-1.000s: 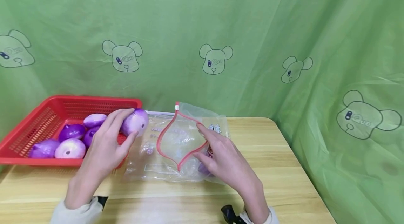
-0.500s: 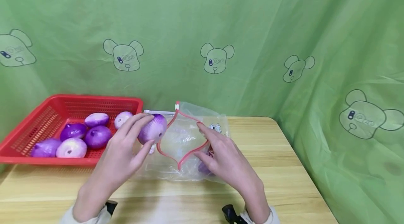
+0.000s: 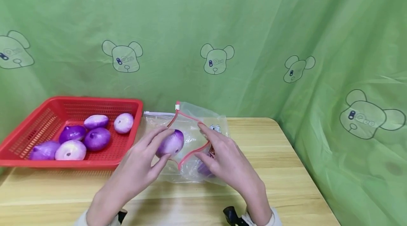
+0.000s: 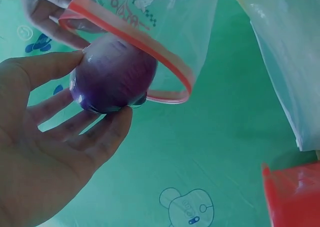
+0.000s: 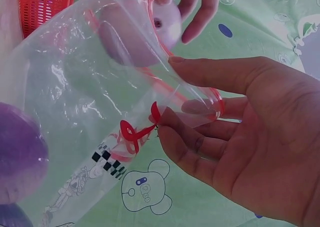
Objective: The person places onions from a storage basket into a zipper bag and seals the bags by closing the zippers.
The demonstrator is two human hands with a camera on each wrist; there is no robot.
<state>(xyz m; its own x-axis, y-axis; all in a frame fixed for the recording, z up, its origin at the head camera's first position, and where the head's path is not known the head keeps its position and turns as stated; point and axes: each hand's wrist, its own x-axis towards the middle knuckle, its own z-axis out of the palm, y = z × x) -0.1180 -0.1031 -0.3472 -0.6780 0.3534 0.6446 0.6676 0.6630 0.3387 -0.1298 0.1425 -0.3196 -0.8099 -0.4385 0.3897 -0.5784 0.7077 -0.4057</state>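
My left hand [image 3: 140,164] grips a purple onion [image 3: 172,144] between thumb and fingertips at the spread mouth of a clear slider zip bag [image 3: 194,132]. In the left wrist view, the bag's red zip edge [image 4: 135,39] crosses the far side of the onion [image 4: 112,74]. My right hand [image 3: 227,162] holds the mouth's right side. The right wrist view has its thumb and fingers around the red rim [image 5: 217,104], fingertips near the red print. Part of the held onion [image 5: 135,34] shows through the plastic there, and another onion [image 5: 20,154] sits lower in the bag.
A red perforated basket [image 3: 95,164] on the left holds several purple onions [image 3: 97,139]. Behind the open bag lies another clear bag with a white zip strip [image 3: 159,113]. Both bags rest on the wooden table [image 3: 273,169], with a green curtain [image 3: 178,24] behind.
My left hand has carried the onion rightward from the basket's right edge to the bag's mouth. The right hand has stayed at the bag's right rim.
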